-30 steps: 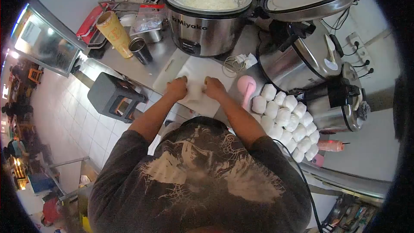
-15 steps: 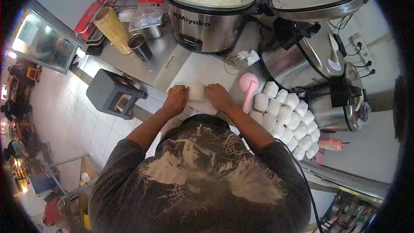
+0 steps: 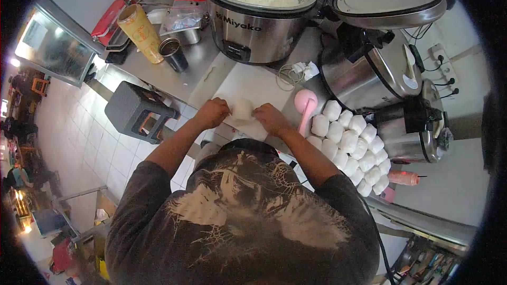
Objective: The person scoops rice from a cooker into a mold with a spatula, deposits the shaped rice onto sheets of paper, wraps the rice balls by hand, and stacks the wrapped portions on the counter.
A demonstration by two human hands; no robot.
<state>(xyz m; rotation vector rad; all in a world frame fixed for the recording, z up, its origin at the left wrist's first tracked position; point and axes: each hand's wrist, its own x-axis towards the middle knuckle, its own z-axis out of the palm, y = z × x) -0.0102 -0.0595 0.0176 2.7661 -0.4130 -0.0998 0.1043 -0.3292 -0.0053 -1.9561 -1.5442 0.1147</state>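
A rounded portion of white rice (image 3: 242, 108) lies at the counter's front edge, between my two hands. Under and around it is a thin white wrapping sheet (image 3: 253, 128), whose near edge hangs toward me. My left hand (image 3: 214, 113) is closed in a pinch on the sheet at the left of the rice. On the other side, my right hand (image 3: 271, 119) pinches the sheet too, fingers closed. A pink rice scoop (image 3: 305, 103) rests to the right of my right hand, beside several wrapped rice portions (image 3: 349, 141) in rows.
Straight ahead stands a Miyako rice cooker (image 3: 259, 34) with its lid raised and rice inside. More steel cookers (image 3: 359, 79) line the right side. A dark cup (image 3: 173, 55) and a yellow roll (image 3: 140, 34) stand at the left, above a grey stool (image 3: 138, 111).
My left hand has moved slightly up and stays beside the rice. The sheet at the rice's sides has shifted a little, and the whole view has moved slightly.
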